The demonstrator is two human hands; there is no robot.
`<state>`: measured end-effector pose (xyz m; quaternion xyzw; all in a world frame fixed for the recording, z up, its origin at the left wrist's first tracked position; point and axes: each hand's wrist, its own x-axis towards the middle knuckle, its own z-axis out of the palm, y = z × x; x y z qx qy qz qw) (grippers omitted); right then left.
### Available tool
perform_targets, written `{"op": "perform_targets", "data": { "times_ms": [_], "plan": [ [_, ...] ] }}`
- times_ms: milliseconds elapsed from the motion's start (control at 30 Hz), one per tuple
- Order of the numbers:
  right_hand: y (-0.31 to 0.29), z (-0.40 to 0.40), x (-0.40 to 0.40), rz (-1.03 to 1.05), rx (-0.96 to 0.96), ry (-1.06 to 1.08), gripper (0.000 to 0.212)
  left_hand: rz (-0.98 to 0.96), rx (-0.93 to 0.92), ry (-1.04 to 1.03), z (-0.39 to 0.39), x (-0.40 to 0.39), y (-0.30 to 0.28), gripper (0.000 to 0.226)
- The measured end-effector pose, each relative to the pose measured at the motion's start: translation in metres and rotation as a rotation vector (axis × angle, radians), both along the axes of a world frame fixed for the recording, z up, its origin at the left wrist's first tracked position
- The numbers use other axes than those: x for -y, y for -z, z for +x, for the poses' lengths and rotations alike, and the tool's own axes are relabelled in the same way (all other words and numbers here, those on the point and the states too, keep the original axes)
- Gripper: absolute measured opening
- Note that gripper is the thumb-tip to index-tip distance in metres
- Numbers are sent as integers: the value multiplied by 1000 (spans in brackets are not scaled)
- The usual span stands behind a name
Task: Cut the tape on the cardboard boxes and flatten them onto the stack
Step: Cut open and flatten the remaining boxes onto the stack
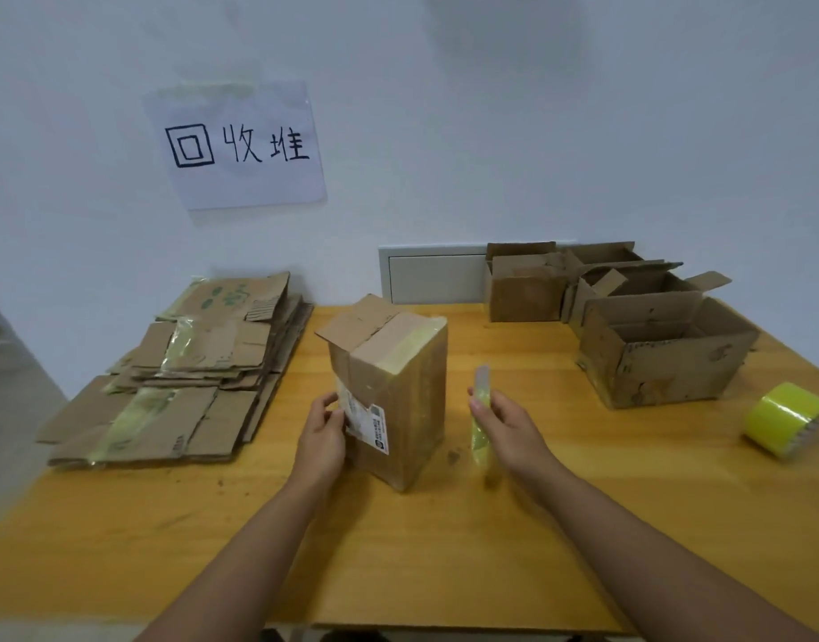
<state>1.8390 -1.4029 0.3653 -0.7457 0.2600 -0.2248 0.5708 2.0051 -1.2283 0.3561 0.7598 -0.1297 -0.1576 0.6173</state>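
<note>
Head view showed the left hand [322, 430] gripping the upright taped box [391, 391] mid-table while the right hand [507, 421] pinched a yellow utility knife [481, 410] just beside it; slicing its top tape seemed next.

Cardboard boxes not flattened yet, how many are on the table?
4, maybe more hidden: a taped box held by the left hand, and three open boxes at the back right.
</note>
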Motion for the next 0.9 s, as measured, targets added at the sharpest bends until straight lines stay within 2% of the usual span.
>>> {"op": "perform_targets", "data": {
  "times_ms": [67,167,200,267,333,433,533,667,733,800,900],
  "plan": [
    [-4,16,-11,99,82,-21,27,-13,119,-132,-7,-1,-4,39],
    [-3,32,-25,203,158,-8,28,-175,564,-250,-24,-13,-22,45],
    [0,36,-28,216,163,-3,29,-189,729,-210,-28,-18,-29,47],
    [2,40,-34,218,177,16,28,-78,998,-50,-29,-21,-41,53],
    [2,41,-38,231,207,39,20,117,1097,83,-28,-18,-54,56],
    [-3,36,-43,270,238,72,22,252,1107,117,-28,-10,-63,61],
    [-16,26,-45,230,280,104,34,148,1102,67,-29,0,-70,61],
    [-45,11,-49,49,372,104,49,-100,854,-13,-36,16,-79,34],
    [-53,5,-48,-8,396,97,54,-181,749,-33,-39,20,-76,31],
    [-55,1,-47,-62,357,96,53,-197,653,-15,-40,22,-70,37],
    [-46,-2,-48,-212,236,133,37,-140,545,13,-39,23,-57,40]
  ]
}}
